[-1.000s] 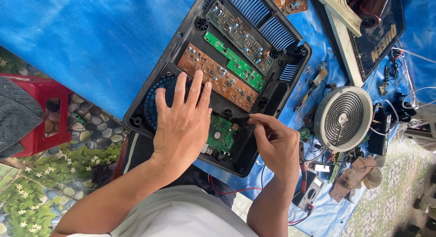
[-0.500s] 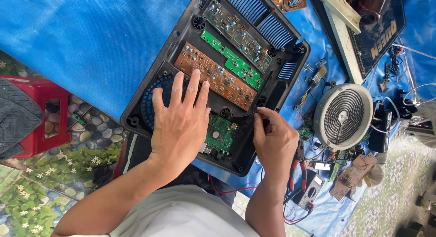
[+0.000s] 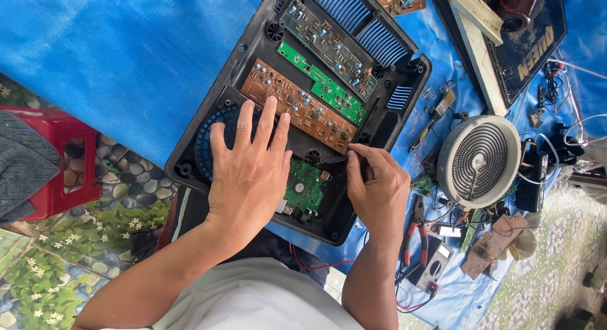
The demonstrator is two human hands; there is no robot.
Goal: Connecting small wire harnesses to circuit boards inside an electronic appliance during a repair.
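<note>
your left hand (image 3: 250, 172) lies flat and open on the opened black casing (image 3: 208, 131), its circuit boards (image 3: 297, 105) exposed, while your right hand (image 3: 378, 184) pinches a slim tool (image 3: 337, 158).

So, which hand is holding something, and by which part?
The right hand pinches a thin dark tool near its rear end. The left hand holds nothing, resting flat on the black casing.

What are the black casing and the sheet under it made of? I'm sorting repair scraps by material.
The black casing looks like moulded matt plastic: ribbed vents, screw posts and rounded corners formed in one piece. The blue sheet looks like woven plastic tarpaulin, with a slight sheen and soft creases. The left hand lies flat on the casing.
</note>
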